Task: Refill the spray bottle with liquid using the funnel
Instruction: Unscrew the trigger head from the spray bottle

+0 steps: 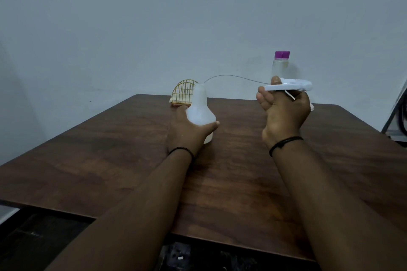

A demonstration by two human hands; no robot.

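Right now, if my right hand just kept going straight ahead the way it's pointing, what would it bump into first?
Most likely the clear bottle with the purple cap, standing just beyond the right hand, which holds the spray head. Depth is hard to judge, so it could narrowly miss.

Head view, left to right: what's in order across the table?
Yellow wire rack → spray bottle held by the left hand → right hand → spray head → purple-capped bottle behind it.

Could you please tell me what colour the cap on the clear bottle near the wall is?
The cap is purple, seen in the head view.
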